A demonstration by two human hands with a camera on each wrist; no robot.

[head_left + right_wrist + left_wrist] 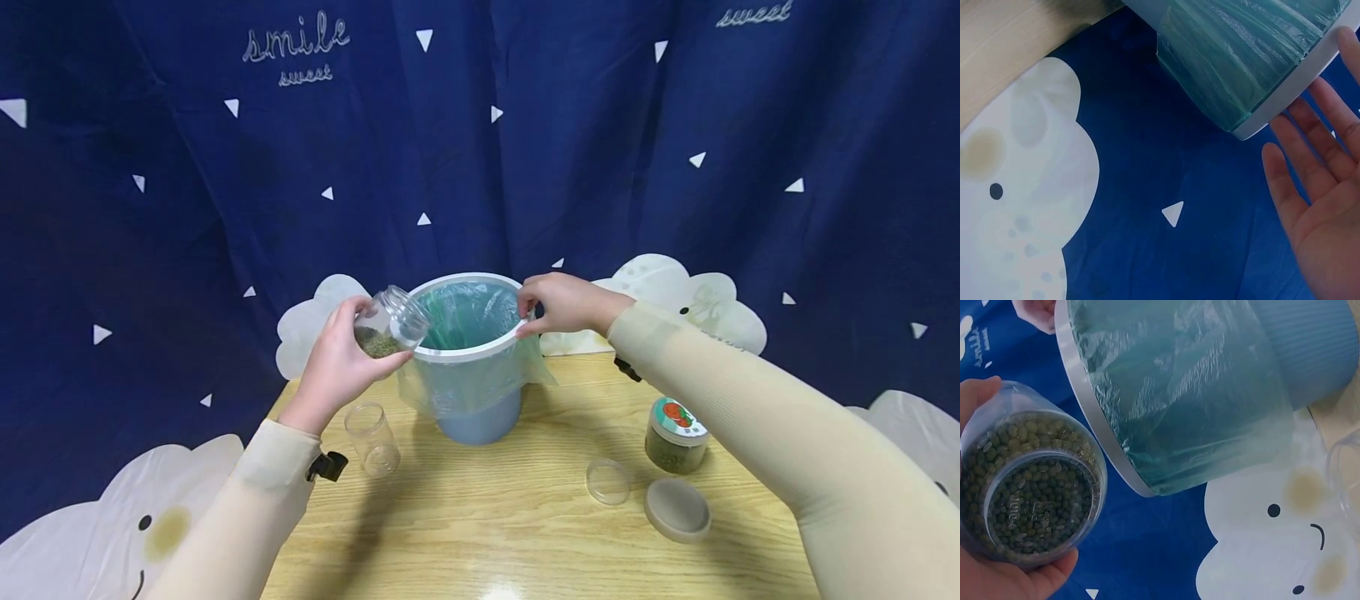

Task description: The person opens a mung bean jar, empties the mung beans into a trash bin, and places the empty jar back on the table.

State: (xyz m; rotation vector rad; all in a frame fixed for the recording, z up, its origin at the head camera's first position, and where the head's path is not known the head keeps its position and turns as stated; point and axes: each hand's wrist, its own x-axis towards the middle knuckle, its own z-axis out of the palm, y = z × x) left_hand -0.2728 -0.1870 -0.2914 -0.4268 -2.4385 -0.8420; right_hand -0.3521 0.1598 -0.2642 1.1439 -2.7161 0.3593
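Observation:
My left hand [330,367] grips a clear plastic jar [390,327] of small green beans, which look like mung beans. The jar tilts with its uncapped mouth towards the bin's opening. In the left wrist view the beans [1032,506] show through the jar's bottom. A blue trash bin [483,423] with a white rim stands on the table, lined with a thin green bag [468,387]. My right hand [564,302] pinches the bin's rim on the right, thumb outside. The right wrist view shows its fingers [1310,165] along the rim [1291,87].
An uncapped clear jar [372,437] stands left of the bin on the wooden table [480,508]. On the right are a lidded jar [677,435] with dark green contents, a clear disc [608,482] and a grey-beige lid [677,508]. A blue curtain [480,167] hangs behind.

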